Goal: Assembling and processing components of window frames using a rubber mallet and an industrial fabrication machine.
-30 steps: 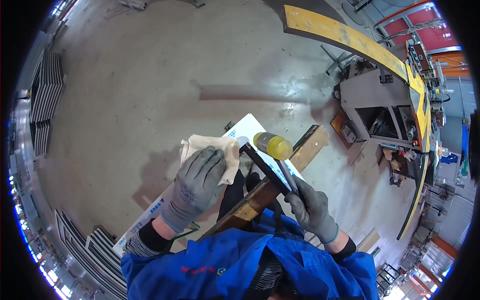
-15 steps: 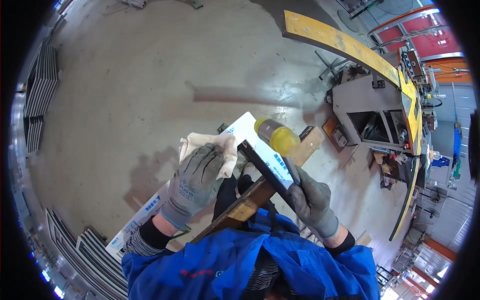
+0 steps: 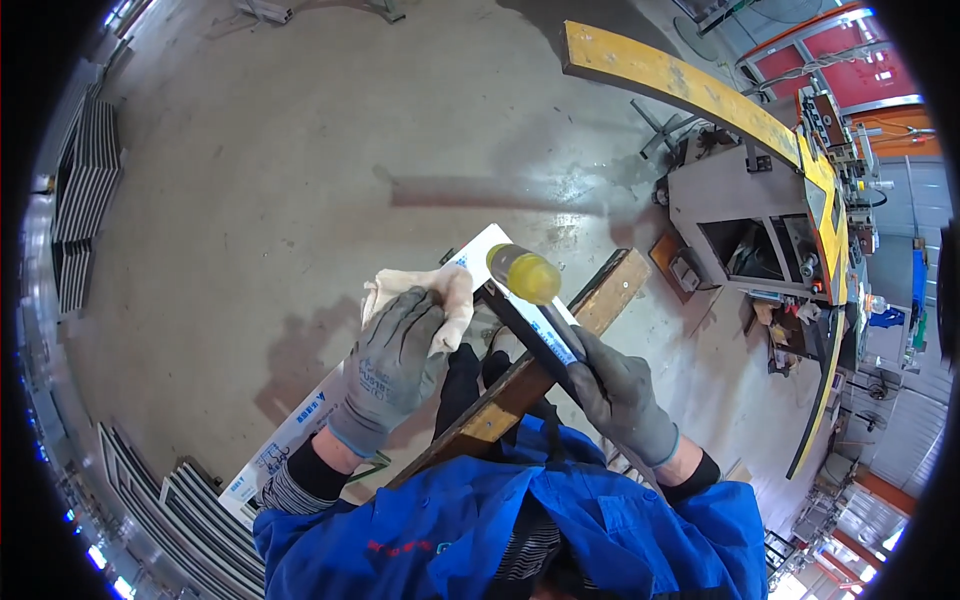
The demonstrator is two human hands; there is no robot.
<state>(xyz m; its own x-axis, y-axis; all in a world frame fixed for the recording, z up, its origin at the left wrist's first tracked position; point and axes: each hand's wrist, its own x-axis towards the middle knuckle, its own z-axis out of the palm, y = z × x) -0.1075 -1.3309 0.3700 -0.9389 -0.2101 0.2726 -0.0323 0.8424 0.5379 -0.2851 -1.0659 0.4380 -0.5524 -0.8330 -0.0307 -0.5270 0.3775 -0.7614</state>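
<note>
Grey floor (image 3: 260,200), cloth (image 3: 456,305) under left hand (image 3: 394,350), yellow-ended mallet (image 3: 538,280) in right hand (image 3: 622,395)

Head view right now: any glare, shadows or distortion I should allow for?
Head view: glare whitens a patch of smooth grey floor; a soft shadow falls left of the grey-gloved left hand; near the rim, the long yellow beam looks bowed.

glossy grey floor (image 3: 250,150), red panels (image 3: 855,88)
</note>
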